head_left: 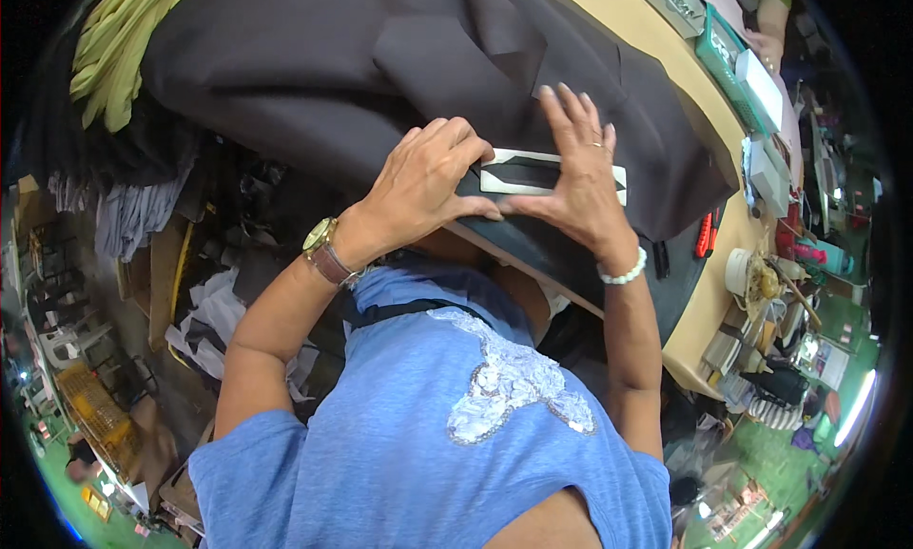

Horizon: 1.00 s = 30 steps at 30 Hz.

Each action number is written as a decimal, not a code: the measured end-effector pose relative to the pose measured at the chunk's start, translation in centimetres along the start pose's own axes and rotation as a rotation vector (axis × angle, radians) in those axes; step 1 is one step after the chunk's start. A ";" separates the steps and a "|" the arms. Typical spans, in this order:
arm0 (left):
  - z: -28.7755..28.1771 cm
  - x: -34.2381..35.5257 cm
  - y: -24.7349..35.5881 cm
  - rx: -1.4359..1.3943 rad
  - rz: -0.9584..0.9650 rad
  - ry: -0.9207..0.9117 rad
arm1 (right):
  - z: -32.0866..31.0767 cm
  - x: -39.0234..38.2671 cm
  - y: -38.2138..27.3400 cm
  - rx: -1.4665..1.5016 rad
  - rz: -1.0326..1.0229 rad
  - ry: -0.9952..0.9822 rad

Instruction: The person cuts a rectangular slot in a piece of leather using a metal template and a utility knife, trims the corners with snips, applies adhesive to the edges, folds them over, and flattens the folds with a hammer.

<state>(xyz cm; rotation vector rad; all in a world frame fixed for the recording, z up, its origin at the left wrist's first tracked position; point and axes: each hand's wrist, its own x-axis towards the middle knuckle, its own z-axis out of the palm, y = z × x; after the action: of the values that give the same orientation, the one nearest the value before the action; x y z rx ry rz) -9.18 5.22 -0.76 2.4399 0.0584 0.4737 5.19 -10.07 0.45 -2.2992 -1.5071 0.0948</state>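
A narrow white rectangular piece (504,185) with a dark strip along its middle lies at the near edge of a large dark brown cloth (409,55). My left hand (418,178), wearing a watch, is at the piece's left end. Its bent fingers touch the corner there, and its thumb is stretched out below, apart from them. My right hand (577,183), wearing a ring and a white bead bracelet, spreads over the right part of the piece and hides some of it. Its thumb points left toward my left thumb. The cloth lies over a dark board (542,250).
A red cutter (706,235) and a small black item (662,259) rest right of the cloth. Along the table's (699,345) right side stand a green basket (718,50), boxes and a white container (737,270). Yellow cloth (119,45) hangs at far left. Another person's hand (766,50) shows top right.
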 end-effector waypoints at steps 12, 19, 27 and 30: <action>-0.2 2.0 -2.9 0.136 -0.393 0.562 | -2.6 3.2 2.7 0.138 -0.125 0.065; -6.7 3.2 -2.4 0.007 -0.260 0.921 | -7.6 4.6 -0.5 -0.083 -0.147 0.083; -19.3 -8.3 -3.3 0.596 -0.274 1.467 | -7.5 6.4 -10.3 -0.103 -0.532 0.133; -19.9 -17.1 -3.9 0.868 -0.434 1.352 | -0.7 5.0 -14.5 0.031 -0.663 -0.205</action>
<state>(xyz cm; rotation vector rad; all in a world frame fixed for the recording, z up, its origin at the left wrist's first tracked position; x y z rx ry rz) -31.81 17.35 5.93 2.1706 1.5573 2.0742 -5.08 -0.75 6.96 -1.6936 -2.2689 0.1708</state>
